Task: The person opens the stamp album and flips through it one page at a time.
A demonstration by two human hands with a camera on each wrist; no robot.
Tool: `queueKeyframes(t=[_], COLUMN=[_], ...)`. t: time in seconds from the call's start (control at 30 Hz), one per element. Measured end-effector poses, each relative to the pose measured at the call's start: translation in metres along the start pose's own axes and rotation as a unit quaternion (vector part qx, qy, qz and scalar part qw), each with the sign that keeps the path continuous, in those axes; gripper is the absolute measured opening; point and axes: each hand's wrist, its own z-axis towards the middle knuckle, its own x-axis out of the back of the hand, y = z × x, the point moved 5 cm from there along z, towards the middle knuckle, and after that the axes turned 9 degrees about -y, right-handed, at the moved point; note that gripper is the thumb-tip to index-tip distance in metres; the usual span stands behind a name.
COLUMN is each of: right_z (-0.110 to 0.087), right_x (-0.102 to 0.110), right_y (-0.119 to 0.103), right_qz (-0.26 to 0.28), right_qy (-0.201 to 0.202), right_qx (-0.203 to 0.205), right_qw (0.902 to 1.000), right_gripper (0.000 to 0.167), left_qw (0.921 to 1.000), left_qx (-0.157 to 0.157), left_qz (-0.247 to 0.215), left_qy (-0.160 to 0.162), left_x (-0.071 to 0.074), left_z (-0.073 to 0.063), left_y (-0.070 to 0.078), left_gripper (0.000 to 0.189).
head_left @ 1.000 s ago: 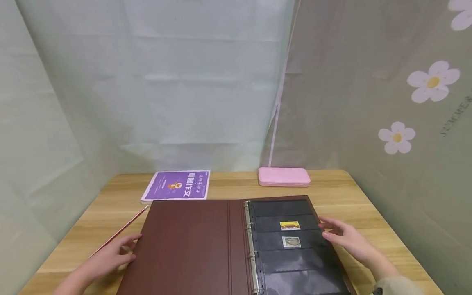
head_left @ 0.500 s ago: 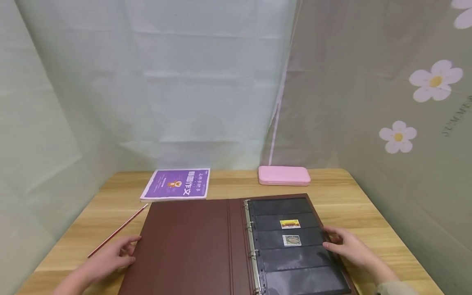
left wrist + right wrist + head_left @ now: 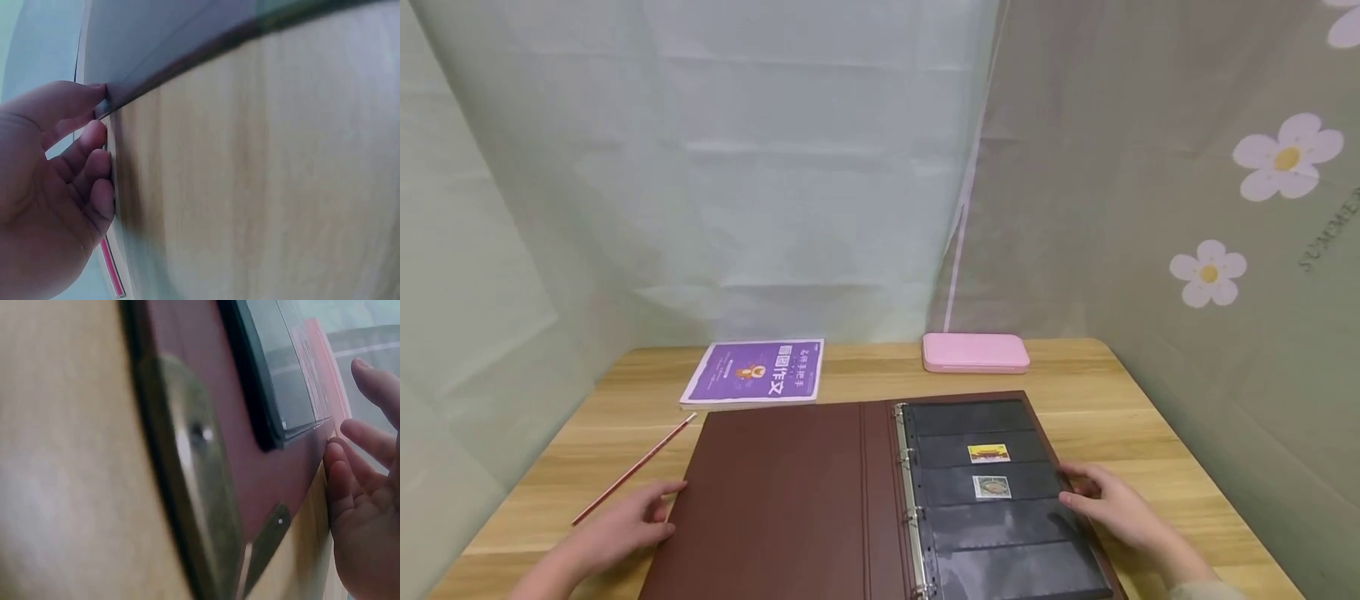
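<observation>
A brown ring-binder stamp album (image 3: pixel 782 492) lies open on the wooden table. Its right side bears a black pocket page (image 3: pixel 992 523) with a yellow stamp (image 3: pixel 988 453) and a greyish stamp (image 3: pixel 992 487) in separate strips. My left hand (image 3: pixel 621 533) holds the left cover's outer edge; in the left wrist view the thumb (image 3: pixel 94 92) meets the edge and the other fingers curl beneath. At the album's right edge, my right hand (image 3: pixel 1116 508) touches with its fingertips, while its thumb (image 3: pixel 375 378) stands apart in the right wrist view.
A purple book (image 3: pixel 752 372) and a pink pencil case (image 3: pixel 975 352) lie along the table's far side. Left of the album is a red pencil (image 3: pixel 632 469), close to my left hand. Brass corner pieces (image 3: pixel 194 444) cap the album's cover. Fabric (image 3: pixel 812 167) hangs behind the table.
My right hand has come slightly nearer along the album's right edge, its fingers settling at that edge. The left hand and the album stay nearly in place; the view shifts a little.
</observation>
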Motion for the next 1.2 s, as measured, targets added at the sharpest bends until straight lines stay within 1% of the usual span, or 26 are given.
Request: queueKeyframes(t=[0.13,0.27,0.37,0.43,0.53,0.6,0.77,0.93,1.03,1.1,1.2], right_z=[-0.001,-0.002,-0.002,-0.003,-0.002,-0.002,-0.003,-0.003,-0.002,-0.001,0.000], right_x=[0.001,0.001,0.001,0.002,0.002,0.002,0.002,0.001,0.000,-0.001,-0.002], right_y=[-0.001,-0.004,-0.005,-0.006,-0.006,-0.006,-0.007,-0.008,-0.007,-0.006,-0.006], right_qz=[0.002,0.014,0.015,0.014,0.017,0.021,0.025,0.026,0.027,0.027,0.029], right_qy=[0.009,0.018,0.025,0.028,0.024,0.021,0.013,0.010,0.010,0.008,0.006], right_qx=[0.001,0.026,0.038,0.035,0.029,0.029,0.034,0.031,0.025,0.023,0.015], right_qw=[1.0000,0.9994,0.9989,0.9989,0.9991,0.9991,0.9990,0.9991,0.9993,0.9994,0.9994], right_gripper=[0.057,0.054,0.054,0.054,0.055,0.055,0.055,0.055,0.055,0.056,0.056], left_qw=[0.9999,0.9998,0.9993,0.9986,0.9979,0.9978,0.9982,0.9985,0.9982,0.9979,0.9982], left_qx=[0.004,0.010,0.026,0.041,0.057,0.063,0.058,0.048,0.051,0.057,0.054], left_qz=[-0.006,-0.016,-0.023,-0.030,-0.030,-0.020,0.004,0.007,0.015,0.019,0.024], left_qy=[-0.008,-0.012,-0.015,-0.016,-0.012,-0.001,0.019,0.026,0.027,0.023,0.012], left_x=[0.000,-0.001,0.000,0.000,0.000,0.001,0.004,0.005,0.005,0.005,0.003], left_z=[0.000,0.000,0.002,0.003,0.007,0.010,0.018,0.027,0.035,0.040,0.049], left_y=[-0.001,-0.001,0.000,0.003,0.009,0.014,0.027,0.038,0.045,0.049,0.058], left_gripper=[0.051,0.052,0.054,0.053,0.052,0.051,0.055,0.057,0.057,0.058,0.059])
